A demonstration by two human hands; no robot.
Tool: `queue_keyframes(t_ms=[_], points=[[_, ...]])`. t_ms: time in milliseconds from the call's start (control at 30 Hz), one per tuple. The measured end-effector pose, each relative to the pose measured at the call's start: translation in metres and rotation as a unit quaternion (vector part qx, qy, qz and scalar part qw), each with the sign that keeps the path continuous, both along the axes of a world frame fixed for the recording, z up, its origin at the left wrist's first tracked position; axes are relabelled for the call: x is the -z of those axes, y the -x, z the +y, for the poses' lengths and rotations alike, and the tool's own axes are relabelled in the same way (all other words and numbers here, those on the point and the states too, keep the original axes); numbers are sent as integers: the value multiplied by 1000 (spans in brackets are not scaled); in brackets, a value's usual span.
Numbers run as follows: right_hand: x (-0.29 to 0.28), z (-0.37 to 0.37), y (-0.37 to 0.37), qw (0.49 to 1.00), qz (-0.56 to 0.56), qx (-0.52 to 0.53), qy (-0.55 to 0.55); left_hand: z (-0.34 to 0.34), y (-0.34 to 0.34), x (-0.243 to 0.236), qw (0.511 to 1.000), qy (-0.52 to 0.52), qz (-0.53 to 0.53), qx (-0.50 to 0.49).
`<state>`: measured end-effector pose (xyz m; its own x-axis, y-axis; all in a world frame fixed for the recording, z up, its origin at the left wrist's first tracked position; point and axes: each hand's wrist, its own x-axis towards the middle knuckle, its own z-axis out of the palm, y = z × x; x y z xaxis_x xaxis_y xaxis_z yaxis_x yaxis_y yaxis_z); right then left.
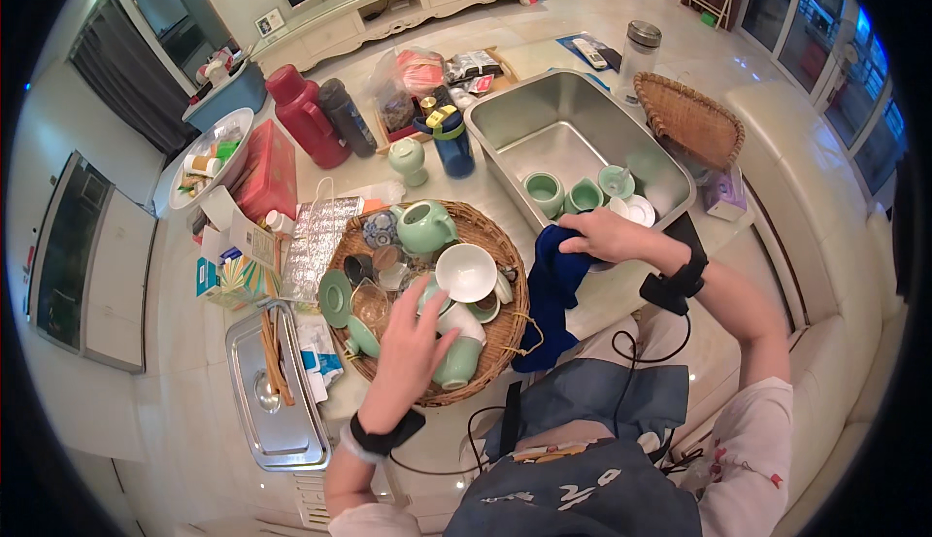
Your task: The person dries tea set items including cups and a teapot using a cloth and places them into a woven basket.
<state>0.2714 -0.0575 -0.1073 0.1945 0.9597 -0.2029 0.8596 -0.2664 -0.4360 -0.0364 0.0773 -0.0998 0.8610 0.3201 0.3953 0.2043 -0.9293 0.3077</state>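
Observation:
My left hand point(413, 338) is over the round wicker basket point(515, 275), its fingers spread above a pale green piece of teaware that they partly hide. In the basket lie a green teapot point(425, 228), a white bowl point(466, 273), a green lid point(335, 297), a tall green cup point(458, 362) and several other pieces. My right hand point(621, 236) is at the near rim of a deep steel pan point(544, 144), its fingers and thumb closed on a dark blue cloth point(555, 294) that hangs down beside the basket. Inside the pan, green cups point(542, 193) stand close to that hand.
Behind the basket are a green jar point(408, 161), a blue bottle point(451, 144) and a red thermos point(306, 115). A steel lid point(262, 430) with wooden tongs point(275, 357) lies at left. A wicker tray point(689, 119) and a glass jar point(641, 51) stand right of the pan.

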Motion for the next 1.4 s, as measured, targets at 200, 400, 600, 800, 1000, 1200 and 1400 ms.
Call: queue_keyframes(t_ms=[200, 400, 600, 800, 1000, 1200, 1400], points=[[-23, -14, 55, 942, 12, 61, -329, -4, -60, 2, 975, -93, 188, -69], [-13, -24, 79, 896, 144, 81, -412, 13, -71, 10, 979, -98, 169, -48], [0, -27, 93, 845, 190, 76, -493, 37, -33, -10, 782, 617, -55, 74], [5, 19, 158, 838, -33, -62, -541, 11, -18, 50, 814, 568, -108, 44], [12, 43, 157, 823, 205, 5, -530, -5, -11, 55, 918, 382, -95, -53], [-25, 55, 125, 809, 337, 52, -479, -4, -10, 15, 901, 408, -145, -16], [-24, 78, 79, 908, 130, -103, -385, 19, 13, 16, 649, 693, -311, -49]])
